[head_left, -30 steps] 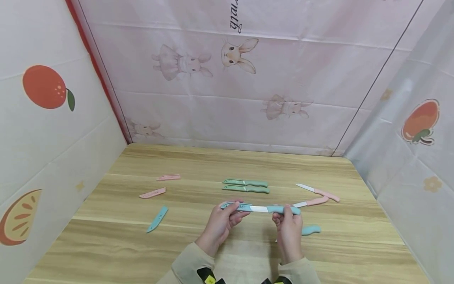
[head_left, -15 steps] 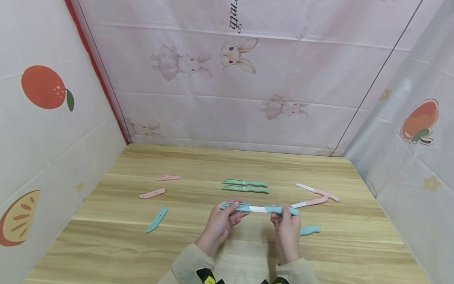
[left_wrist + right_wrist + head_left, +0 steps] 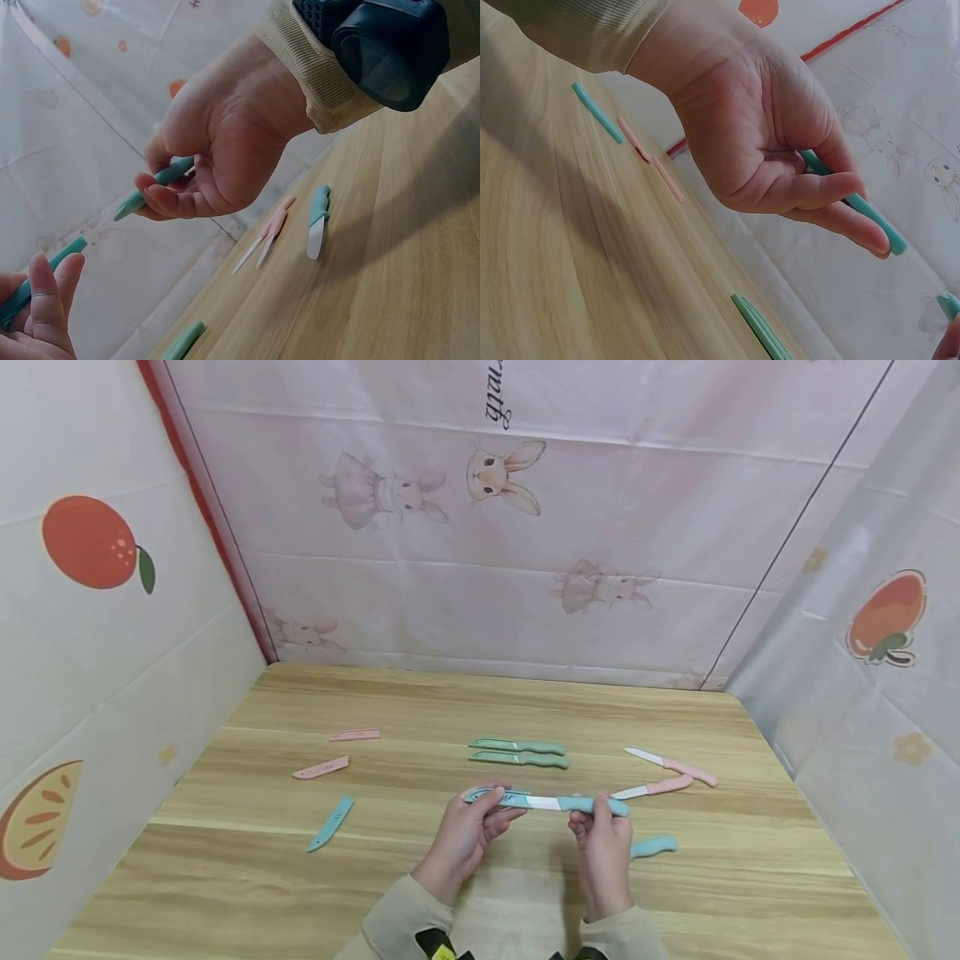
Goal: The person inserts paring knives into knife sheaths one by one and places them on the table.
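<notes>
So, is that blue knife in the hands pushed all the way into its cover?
No, white blade shows between the blue cover and the blue handle.

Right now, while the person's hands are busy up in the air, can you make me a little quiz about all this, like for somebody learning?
1. True or false: the left hand holds the slim light-blue sheath, and the right hand holds the light-blue-handled knife with the white blade.

2. How many slim pink sheaths lie on the wood-grain table?
A) one
B) two
C) four

3. Fill the gap: in the head view, the two pink-handled knives with bare white blades lie to the ____ of the two sheathed green knives.

Key: 1. True. 2. B. 3. right.
</notes>
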### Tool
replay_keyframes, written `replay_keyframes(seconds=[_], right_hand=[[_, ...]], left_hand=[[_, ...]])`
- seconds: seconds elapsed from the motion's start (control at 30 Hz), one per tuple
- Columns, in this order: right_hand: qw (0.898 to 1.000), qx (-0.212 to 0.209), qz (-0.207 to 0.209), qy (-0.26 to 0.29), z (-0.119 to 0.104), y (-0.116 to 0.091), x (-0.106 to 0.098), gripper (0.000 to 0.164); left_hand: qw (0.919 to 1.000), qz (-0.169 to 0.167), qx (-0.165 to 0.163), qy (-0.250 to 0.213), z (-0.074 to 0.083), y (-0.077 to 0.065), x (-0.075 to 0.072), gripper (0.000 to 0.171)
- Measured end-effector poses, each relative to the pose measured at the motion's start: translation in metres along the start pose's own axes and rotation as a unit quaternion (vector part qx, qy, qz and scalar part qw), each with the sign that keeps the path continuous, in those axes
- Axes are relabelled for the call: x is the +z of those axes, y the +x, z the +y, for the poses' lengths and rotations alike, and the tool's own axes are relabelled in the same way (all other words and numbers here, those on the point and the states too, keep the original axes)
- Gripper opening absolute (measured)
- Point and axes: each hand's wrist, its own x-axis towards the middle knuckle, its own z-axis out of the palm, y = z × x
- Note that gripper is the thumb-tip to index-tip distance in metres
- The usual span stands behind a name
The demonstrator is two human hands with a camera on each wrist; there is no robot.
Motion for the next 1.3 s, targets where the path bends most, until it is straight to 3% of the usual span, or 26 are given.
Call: replay_keyframes(seconds=[0.33, 1.3], right_hand=[[1.000, 0.009, -0.003, -0.008, -0.0015, -0.0022, 0.0005, 0.019], [0.999, 0.021, -0.002, -0.025, 0.0026, -0.0034, 0.0022, 0.020]], left_hand=[[1.0000, -0.002, 0.001, 0.008, -0.0013, 0.0001, 0.0001, 0.037], [0.9999, 0.006, -0.007, 0.011, -0.0021, 0.0003, 0.0012, 0.028]])
